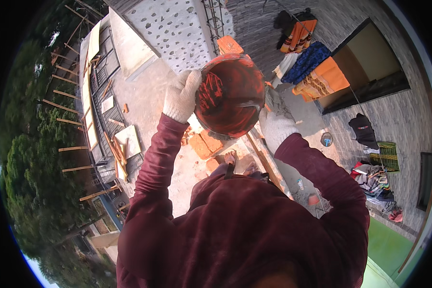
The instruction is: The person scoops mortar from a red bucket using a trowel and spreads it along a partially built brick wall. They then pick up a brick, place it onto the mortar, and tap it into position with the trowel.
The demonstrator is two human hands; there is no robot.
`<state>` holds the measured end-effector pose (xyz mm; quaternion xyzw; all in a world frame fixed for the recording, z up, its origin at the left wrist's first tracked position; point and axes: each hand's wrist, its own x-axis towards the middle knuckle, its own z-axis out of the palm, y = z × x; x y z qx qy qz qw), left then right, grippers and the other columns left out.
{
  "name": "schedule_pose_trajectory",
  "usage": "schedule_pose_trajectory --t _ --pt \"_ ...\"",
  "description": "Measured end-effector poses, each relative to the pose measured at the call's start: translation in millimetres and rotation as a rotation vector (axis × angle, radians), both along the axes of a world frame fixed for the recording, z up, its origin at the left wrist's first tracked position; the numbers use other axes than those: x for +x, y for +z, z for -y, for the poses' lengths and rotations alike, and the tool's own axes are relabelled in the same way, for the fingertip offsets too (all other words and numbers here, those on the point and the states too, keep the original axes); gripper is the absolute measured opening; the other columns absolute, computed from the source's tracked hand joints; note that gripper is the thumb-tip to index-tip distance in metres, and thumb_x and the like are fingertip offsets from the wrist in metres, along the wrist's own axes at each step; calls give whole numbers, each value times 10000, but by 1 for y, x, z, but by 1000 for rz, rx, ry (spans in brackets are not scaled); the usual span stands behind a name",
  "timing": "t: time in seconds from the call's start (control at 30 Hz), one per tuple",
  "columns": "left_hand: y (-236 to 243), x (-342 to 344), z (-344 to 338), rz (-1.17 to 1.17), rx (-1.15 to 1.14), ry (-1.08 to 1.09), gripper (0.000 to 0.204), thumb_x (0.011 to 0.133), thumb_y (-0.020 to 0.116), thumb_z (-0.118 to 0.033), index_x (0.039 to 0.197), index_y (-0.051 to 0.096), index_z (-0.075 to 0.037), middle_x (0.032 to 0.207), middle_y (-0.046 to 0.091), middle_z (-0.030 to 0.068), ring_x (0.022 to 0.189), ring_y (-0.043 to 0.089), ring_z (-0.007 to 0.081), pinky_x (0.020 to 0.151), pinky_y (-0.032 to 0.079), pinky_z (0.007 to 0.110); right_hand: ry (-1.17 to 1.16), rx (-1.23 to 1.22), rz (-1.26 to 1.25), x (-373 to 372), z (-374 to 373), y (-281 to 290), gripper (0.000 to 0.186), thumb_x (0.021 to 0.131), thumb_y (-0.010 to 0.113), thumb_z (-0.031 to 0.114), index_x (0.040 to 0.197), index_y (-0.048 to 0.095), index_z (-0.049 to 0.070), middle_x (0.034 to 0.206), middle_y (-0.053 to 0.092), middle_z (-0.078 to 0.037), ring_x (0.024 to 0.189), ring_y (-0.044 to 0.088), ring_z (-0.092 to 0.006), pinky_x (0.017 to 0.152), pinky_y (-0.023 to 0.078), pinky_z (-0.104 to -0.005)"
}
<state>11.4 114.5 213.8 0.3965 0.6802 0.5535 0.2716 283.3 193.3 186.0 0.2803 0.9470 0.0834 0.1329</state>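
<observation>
Apparently, red mortar bucket (230,94) nearly emptied, dark residue (235,113) remaining; left hand (182,96) clamped on left rim; right hand (276,127) on right.

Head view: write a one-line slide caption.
A gloved left hand grips a red-streaked round container by its rim, the gloved right hand at its right edge, orange bricks below.

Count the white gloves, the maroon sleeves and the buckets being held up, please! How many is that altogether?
White gloves: 2
Maroon sleeves: 2
Held bucket: 1
Total: 5
</observation>
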Motion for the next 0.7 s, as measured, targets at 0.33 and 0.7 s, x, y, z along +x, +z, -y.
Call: schedule_pose_trajectory --t 0.33,0.7 --pt "2 6 1 -92 -43 -45 417 1070 552 -401 1017 696 -14 690 547 -14 639 533 86 594 456 289 1 -106 -75 12 10 0 399 917 643 156 1255 549 -34 924 693 -153 787 760 -277 625 608 -373" --pt "17 36 1 -144 -178 -288 403 1069 547 -375 1002 687 -4 692 578 28 622 555 115 602 479 315 3 -688 -205 7 0 -38 312 886 613 171 1118 602 -38 885 698 -236 785 729 -369 612 565 -446"
